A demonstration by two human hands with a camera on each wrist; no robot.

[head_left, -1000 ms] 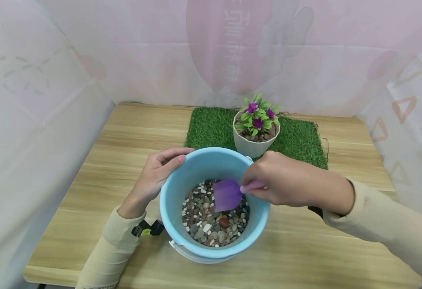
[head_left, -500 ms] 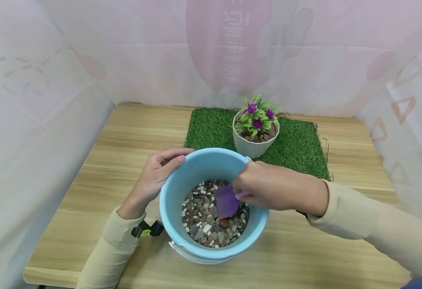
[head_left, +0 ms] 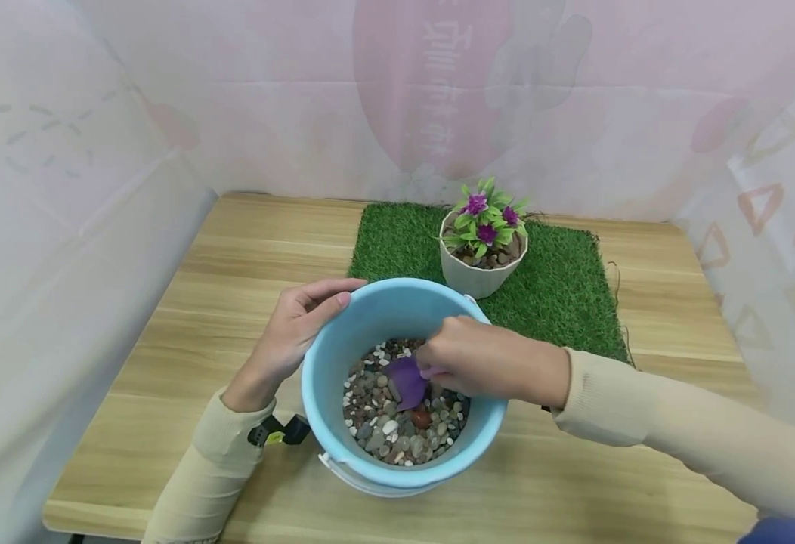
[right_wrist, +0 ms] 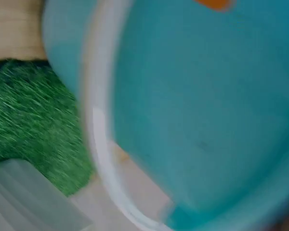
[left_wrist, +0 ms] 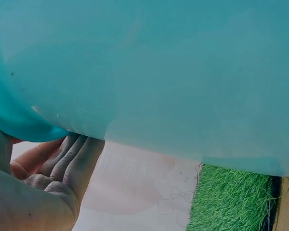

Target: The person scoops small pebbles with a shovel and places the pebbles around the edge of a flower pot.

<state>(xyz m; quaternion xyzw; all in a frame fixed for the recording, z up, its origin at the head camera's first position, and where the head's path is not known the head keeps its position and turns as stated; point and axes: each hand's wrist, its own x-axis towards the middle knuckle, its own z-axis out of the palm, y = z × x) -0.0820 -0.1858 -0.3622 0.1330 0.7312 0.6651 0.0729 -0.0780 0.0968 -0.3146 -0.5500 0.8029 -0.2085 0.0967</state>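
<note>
A light blue bucket (head_left: 319, 404) with pebbles (head_left: 377, 431) in its bottom stands on the wooden table. My left hand (head_left: 289, 332) grips its rim at the left, thumb on the rim and fingers along the outside. In the left wrist view the bucket's wall (left_wrist: 159, 82) fills most of the picture, with the left hand (left_wrist: 53, 187) below it. My right hand (head_left: 472, 355) reaches over the right rim and holds a small purple shovel (head_left: 407, 384) by its handle. The shovel's blade is among the pebbles, beside a reddish-brown stone (head_left: 421, 418). The right wrist view shows neither shovel nor pebbles.
Behind the bucket lies a green artificial grass mat (head_left: 397, 234). On it stands a white pot (head_left: 475, 276) with a purple-flowered plant (head_left: 482, 215). The bucket's white handle (head_left: 363, 485) hangs down at the front. Printed cloth (head_left: 268, 128) encloses the table's back and sides.
My right hand has moved left and down into the bucket, bringing the purple shovel lower and a little leftward among the pebbles. The left hand and the bucket have stayed put.
</note>
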